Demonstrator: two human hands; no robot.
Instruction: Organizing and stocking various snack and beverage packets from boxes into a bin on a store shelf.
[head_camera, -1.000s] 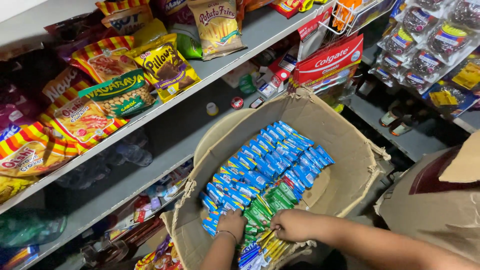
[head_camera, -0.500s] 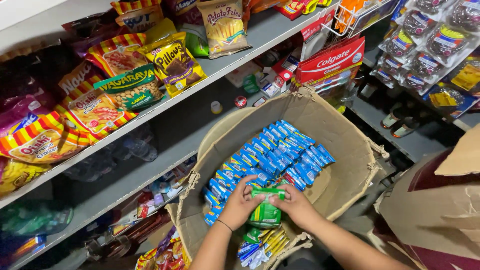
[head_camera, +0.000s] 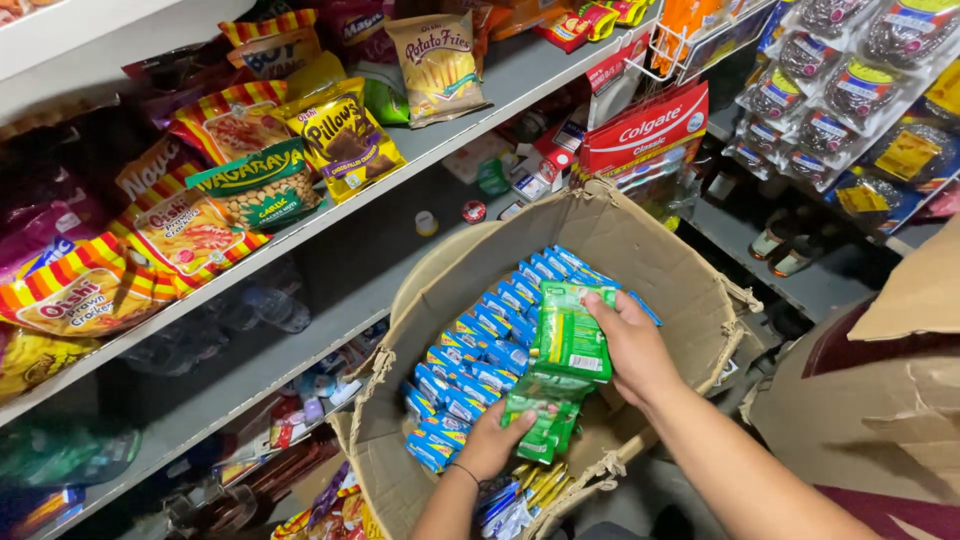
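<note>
Gripping a strip of glossy green sachets (head_camera: 570, 335) by its upper end, the right hand (head_camera: 632, 345) has its fingers wrapped shut over the foil, near the middle of the frame. Below it, the left hand (head_camera: 495, 440) cups the strip's dangling lower end, fingers curled under it. Both work inside a round woven basket (head_camera: 690, 280) with frayed rope edging, lined with rows of small blue sachets (head_camera: 490, 335); open room remains along its right wall. Half a second ago the green strip sat lower, bunched between both hands; now it is lifted and stretched. Crinkly snack bags (head_camera: 260, 180) crowd the grey shelf (head_camera: 500, 90) at upper left.
</note>
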